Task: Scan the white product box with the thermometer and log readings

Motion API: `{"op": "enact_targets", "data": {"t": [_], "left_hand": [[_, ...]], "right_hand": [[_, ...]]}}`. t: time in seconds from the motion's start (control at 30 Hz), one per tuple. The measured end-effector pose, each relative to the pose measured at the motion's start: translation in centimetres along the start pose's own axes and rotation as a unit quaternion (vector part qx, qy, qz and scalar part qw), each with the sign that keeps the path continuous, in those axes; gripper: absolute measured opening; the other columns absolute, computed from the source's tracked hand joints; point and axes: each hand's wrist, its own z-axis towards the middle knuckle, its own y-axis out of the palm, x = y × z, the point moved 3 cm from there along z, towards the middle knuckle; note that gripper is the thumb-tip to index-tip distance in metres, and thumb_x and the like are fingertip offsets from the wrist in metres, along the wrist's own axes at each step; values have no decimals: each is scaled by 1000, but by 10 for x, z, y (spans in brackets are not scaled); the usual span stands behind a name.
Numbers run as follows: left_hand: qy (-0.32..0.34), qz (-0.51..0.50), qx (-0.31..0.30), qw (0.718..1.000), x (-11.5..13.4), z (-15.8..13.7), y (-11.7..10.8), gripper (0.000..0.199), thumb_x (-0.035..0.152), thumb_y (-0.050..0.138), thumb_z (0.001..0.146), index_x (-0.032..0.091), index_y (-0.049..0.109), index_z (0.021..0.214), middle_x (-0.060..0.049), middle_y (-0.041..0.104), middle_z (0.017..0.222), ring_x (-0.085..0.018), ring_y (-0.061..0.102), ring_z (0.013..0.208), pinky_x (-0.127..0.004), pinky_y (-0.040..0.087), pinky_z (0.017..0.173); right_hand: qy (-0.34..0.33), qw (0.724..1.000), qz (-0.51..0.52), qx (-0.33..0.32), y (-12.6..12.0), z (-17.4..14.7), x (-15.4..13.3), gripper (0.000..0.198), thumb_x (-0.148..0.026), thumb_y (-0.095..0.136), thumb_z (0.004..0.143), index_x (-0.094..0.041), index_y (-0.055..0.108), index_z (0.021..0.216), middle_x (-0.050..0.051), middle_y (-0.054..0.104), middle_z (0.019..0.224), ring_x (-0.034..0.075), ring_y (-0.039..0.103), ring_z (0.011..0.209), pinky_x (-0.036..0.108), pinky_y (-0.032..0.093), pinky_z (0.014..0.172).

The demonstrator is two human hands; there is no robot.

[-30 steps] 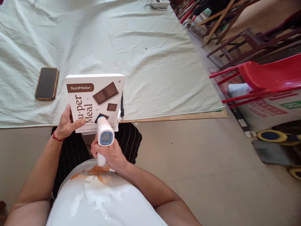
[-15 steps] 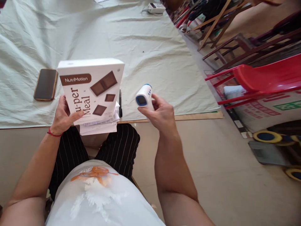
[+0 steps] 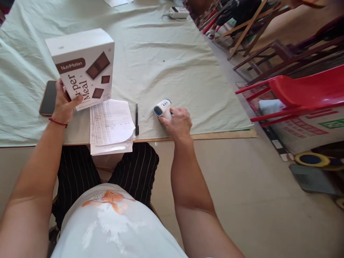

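My left hand [image 3: 65, 102] grips the lower left corner of a white NutriMotion box [image 3: 99, 80], its thumb across the printed front. The box is tilted and held above the table. My right hand [image 3: 179, 121] is closed around the handle of a white and blue infrared thermometer [image 3: 162, 108], low at the table's near edge; I cannot tell whether it rests on the cloth. Between the hands lie a stack of written papers [image 3: 114, 123], jutting over the edge, and a black pen [image 3: 137, 120].
A phone [image 3: 47, 98] lies at the left, partly behind my left hand. The table wears a pale green cloth [image 3: 150, 46]. A small white device [image 3: 178, 13] is at the far edge. To the right stand a red plastic chair [image 3: 301, 84] and a printed sack [image 3: 301, 132].
The box has moved up and left, uncovering the papers. My right hand has lowered and turned the thermometer, shifting slightly left. Both hands keep their hold.
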Motion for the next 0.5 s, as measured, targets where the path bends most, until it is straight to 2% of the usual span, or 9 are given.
{"op": "enact_targets", "data": {"t": [0.07, 0.1, 0.23, 0.37, 0.5], "left_hand": [[-13, 17, 7, 1000, -2, -2, 0, 76, 50, 99, 68, 34, 48, 122, 2, 66, 126, -25, 63, 123, -49, 54, 110], [-17, 24, 8, 1000, -2, -4, 1, 72, 51, 97, 69, 35, 50, 121, 0, 67, 127, -28, 63, 124, -50, 54, 109], [-12, 28, -5, 1000, 3, -10, 6, 71, 51, 95, 72, 31, 51, 124, -2, 67, 131, -28, 63, 128, -49, 54, 110], [-21, 39, -25, 999, 7, -9, 5, 73, 55, 94, 73, 27, 51, 126, -5, 68, 129, -29, 62, 130, -47, 53, 109], [-31, 103, -49, 993, 19, -17, 4, 83, 59, 93, 72, 26, 44, 130, -6, 61, 135, -31, 57, 133, -51, 49, 112]], "right_hand": [[-33, 998, 31, 44, -3, -7, -16, 36, -46, 68, 87, -17, 72, 109, 20, 71, 119, 34, 64, 109, 50, 54, 91], [-50, 996, 57, 42, -4, -11, -26, 31, -41, 66, 89, -17, 72, 108, 19, 71, 117, 32, 65, 108, 49, 54, 92], [-78, 983, 139, -88, 6, -26, -70, 23, -35, 65, 92, -18, 70, 107, 10, 75, 91, 25, 70, 85, 41, 56, 84], [-71, 984, 89, -140, 14, -28, -96, 33, -33, 70, 88, -16, 70, 116, 11, 78, 89, 29, 72, 88, 41, 54, 81], [-88, 982, 35, -161, 12, -24, -102, 43, -20, 62, 86, -17, 69, 129, 12, 80, 91, 28, 71, 84, 39, 53, 78]]}}
